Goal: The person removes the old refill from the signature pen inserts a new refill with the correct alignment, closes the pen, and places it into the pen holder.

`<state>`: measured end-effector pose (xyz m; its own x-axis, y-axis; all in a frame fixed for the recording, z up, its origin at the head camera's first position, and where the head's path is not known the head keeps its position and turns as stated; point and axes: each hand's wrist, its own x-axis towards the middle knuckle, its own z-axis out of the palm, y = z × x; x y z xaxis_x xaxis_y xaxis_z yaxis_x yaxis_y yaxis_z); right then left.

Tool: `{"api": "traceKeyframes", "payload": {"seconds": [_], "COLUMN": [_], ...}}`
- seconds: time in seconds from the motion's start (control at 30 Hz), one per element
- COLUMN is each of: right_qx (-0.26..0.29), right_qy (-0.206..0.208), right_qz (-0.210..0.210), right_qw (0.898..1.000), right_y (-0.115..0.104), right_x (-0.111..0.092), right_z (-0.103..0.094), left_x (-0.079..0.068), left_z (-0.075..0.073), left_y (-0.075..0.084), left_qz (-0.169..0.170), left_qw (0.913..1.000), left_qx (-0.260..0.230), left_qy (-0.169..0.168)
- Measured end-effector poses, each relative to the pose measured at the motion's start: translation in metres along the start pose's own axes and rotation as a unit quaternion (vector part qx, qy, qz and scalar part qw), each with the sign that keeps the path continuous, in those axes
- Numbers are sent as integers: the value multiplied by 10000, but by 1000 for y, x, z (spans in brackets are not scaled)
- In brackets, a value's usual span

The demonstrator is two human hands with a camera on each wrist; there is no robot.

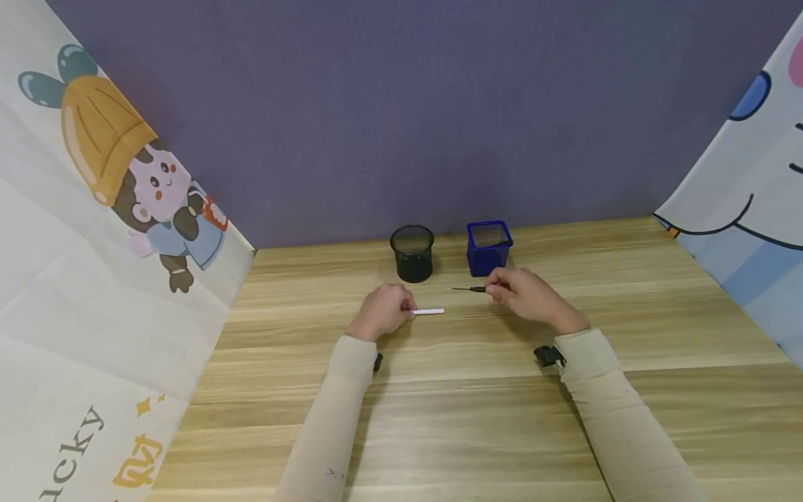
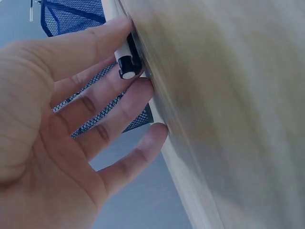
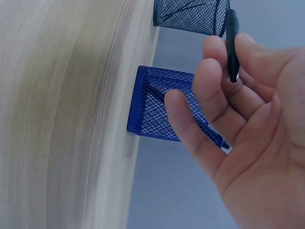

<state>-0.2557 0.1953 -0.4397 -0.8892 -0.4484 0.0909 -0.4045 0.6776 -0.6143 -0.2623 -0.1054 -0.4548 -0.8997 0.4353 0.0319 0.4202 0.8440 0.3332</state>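
Note:
In the head view my left hand pinches a slim white marker between thumb and fingers, close over the table. Its black capped end with a clip shows in the left wrist view, while the other fingers are spread, fingertips right at the wood. My right hand pinches a thin black pen in front of the blue mesh pen holder. Seen from the right wrist, the black pen has a tapered end pointing toward the palm. The black round mesh cup stands just beyond the left hand.
Another dark pen with a silvery end leans inside the blue holder. A dark blue-grey panel rises behind the wooden table. Printed white sheets flank both sides. Dark wrist devices sit under the sleeves.

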Motion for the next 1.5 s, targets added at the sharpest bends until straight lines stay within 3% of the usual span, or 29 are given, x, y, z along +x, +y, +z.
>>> {"api": "traceKeyframes", "payload": {"seconds": [0.67,1.0,1.27,1.5], "right_qx": [-40,20,45,24], "right_qy": [4,26,2,16], "right_qz": [-63,-225,-238,-224], "right_qw": [10000,9997,9997,9997], "right_y": [-2,-5,-10,-11], "right_x": [-1,1,4,7], "right_z": [0,3,8,9], "left_x": [1,3,2,2], "left_z": [0,-2,-6,-8], "left_y": [0,3,12,16], "left_qz": [-30,303,435,581], "left_qw": [9999,9971,9938,9912], "left_qx": [-39,-404,-745,-764], "left_qy": [-114,576,694,907]}}
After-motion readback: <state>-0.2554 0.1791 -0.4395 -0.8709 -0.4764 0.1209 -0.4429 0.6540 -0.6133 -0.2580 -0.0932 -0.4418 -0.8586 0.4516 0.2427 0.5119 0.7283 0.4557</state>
